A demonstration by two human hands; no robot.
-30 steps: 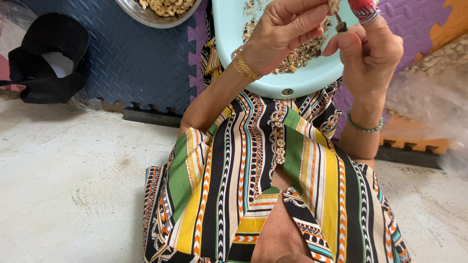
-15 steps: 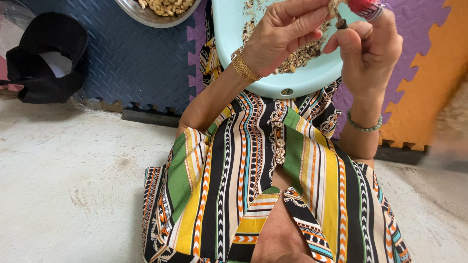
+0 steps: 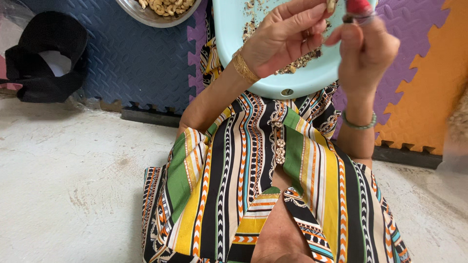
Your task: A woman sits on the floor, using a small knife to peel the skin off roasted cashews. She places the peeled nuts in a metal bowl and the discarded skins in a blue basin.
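Note:
My left hand (image 3: 287, 36), with a gold bangle on the wrist, pinches a small pale nut (image 3: 331, 5) at the top edge of the view. My right hand (image 3: 366, 46), a green bead bracelet on its wrist, grips a small tool with a red handle (image 3: 358, 7) right beside the nut. Both hands hover over a light blue tray (image 3: 234, 34) resting on my lap, which holds brown shell scraps (image 3: 302, 61). The fingertips are partly cut off by the frame.
A metal bowl of pale peeled nuts (image 3: 161, 10) sits at the top on a dark blue foam mat (image 3: 131, 63). A black bag (image 3: 46, 58) lies at the left. Purple and orange mat tiles (image 3: 429, 78) are at the right, concrete floor (image 3: 63, 185) below.
Both hands have risen slightly toward the top edge with the nut and the tool; the view has shifted, and the blurred pale shape at the right has moved off.

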